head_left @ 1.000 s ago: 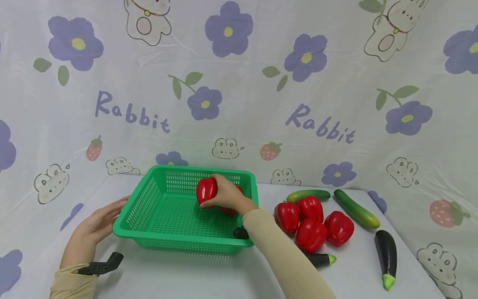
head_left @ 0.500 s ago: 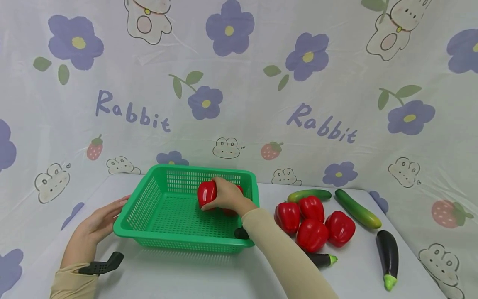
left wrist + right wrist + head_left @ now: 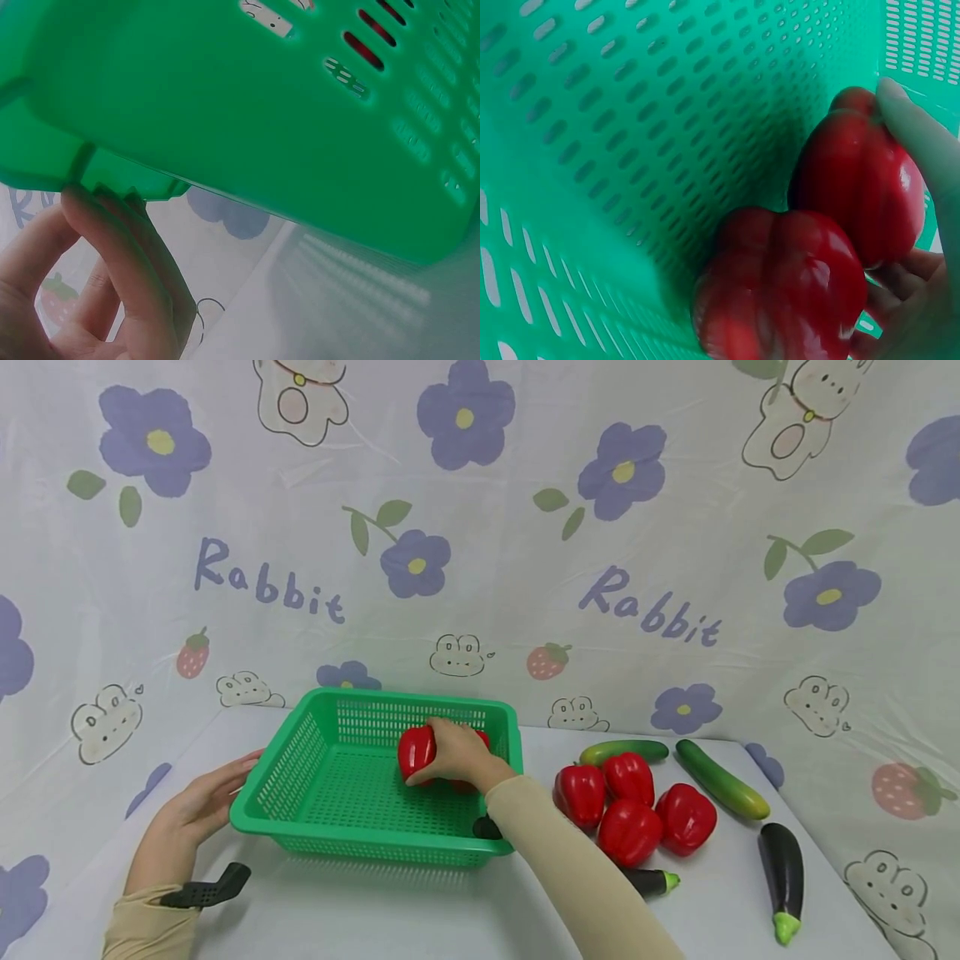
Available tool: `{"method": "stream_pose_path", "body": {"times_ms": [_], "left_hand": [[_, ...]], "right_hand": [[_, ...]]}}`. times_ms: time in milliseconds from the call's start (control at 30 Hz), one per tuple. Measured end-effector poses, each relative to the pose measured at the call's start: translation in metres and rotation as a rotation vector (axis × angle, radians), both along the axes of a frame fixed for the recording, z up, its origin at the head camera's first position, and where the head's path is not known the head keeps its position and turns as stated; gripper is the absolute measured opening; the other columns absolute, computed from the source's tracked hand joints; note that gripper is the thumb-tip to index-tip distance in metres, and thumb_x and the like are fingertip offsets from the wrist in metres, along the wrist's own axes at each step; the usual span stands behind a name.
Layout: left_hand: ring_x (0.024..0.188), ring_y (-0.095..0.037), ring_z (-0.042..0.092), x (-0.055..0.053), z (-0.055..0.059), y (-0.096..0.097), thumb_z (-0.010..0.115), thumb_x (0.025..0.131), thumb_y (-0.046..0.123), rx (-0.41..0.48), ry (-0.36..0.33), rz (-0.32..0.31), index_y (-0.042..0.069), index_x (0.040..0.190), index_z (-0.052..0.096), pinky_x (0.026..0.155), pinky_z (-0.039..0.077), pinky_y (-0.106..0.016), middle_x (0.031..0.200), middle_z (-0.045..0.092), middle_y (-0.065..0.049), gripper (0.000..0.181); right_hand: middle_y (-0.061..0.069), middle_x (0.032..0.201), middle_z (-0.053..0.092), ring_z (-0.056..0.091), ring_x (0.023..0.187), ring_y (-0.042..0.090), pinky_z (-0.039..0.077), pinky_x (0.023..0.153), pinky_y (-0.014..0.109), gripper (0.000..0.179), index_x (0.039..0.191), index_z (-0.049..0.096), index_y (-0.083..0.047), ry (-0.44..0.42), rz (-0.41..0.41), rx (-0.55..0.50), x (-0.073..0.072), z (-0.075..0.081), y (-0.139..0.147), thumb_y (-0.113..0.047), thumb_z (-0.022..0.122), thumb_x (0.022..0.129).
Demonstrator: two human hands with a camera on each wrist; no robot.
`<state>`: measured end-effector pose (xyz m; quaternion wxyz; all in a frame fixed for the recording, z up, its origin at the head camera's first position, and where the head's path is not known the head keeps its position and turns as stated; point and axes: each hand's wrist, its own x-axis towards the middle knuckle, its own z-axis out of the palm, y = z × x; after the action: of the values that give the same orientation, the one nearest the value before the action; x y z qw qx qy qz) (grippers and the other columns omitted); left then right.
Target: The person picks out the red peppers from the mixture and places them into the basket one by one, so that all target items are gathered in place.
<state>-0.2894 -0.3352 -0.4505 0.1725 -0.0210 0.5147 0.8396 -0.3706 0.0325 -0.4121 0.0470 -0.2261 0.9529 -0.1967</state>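
In the head view my right hand [image 3: 461,755] reaches into a green plastic basket [image 3: 375,837] and grips a red bell pepper [image 3: 416,752]. The right wrist view shows thumb and fingers on opposite sides of this held bell pepper [image 3: 859,180], low by the basket's perforated wall. Against it sits a second red bell pepper [image 3: 780,292], mostly hidden behind my hand in the head view. My left hand [image 3: 202,802] is at the basket's left side, and its fingertips touch under the rim with fingers loosely bent, as the left wrist view [image 3: 112,262] shows.
Right of the basket, several red bell peppers [image 3: 630,832] lie clustered on the white table [image 3: 360,914]. Two cucumbers [image 3: 722,779] lie behind them. One eggplant [image 3: 782,877] lies at far right; another eggplant [image 3: 652,882] is partly hidden by my right forearm. A patterned cloth [image 3: 495,602] hangs behind.
My right hand has lowered slightly with the bell pepper into the basket. The left hand stays at the rim, and the whole head view has shifted a little.
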Motion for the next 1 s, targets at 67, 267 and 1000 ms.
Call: {"method": "stream_pose_path", "body": {"times_ms": [67,267,1000], "left_hand": [[0.102,-0.008,0.065,0.0001,0.0003,0.0002,0.047,0.103,0.016,0.001,-0.011,0.006,0.027,0.106,0.074,0.087,0.057,-0.025,0.109,0.072,0.010,0.030],[0.101,-0.007,0.065,0.0003,0.0011,0.0008,0.047,0.103,0.017,-0.017,-0.013,0.016,0.028,0.105,0.074,0.087,0.057,-0.025,0.108,0.072,0.010,0.029],[0.101,-0.007,0.065,0.0024,0.0041,0.0025,0.049,0.102,0.017,-0.037,-0.009,0.022,0.028,0.104,0.074,0.087,0.057,-0.024,0.107,0.072,0.011,0.027]], "right_hand": [[0.007,0.139,0.055,0.051,0.127,0.024,0.037,0.115,0.046,0.096,0.147,0.036,-0.008,0.000,0.005,0.022,0.0000,0.0006,-0.0003,-0.049,0.081,0.074],[0.007,0.139,0.055,0.050,0.129,0.024,0.029,0.121,0.045,0.096,0.147,0.036,-0.007,0.000,0.010,0.067,-0.0010,0.0009,-0.0011,-0.050,0.080,0.074],[0.006,0.144,0.051,0.047,0.133,0.023,0.022,0.123,0.047,0.094,0.147,0.036,-0.009,-0.034,0.005,0.015,0.0010,0.0049,0.0010,-0.049,0.080,0.074]]}}
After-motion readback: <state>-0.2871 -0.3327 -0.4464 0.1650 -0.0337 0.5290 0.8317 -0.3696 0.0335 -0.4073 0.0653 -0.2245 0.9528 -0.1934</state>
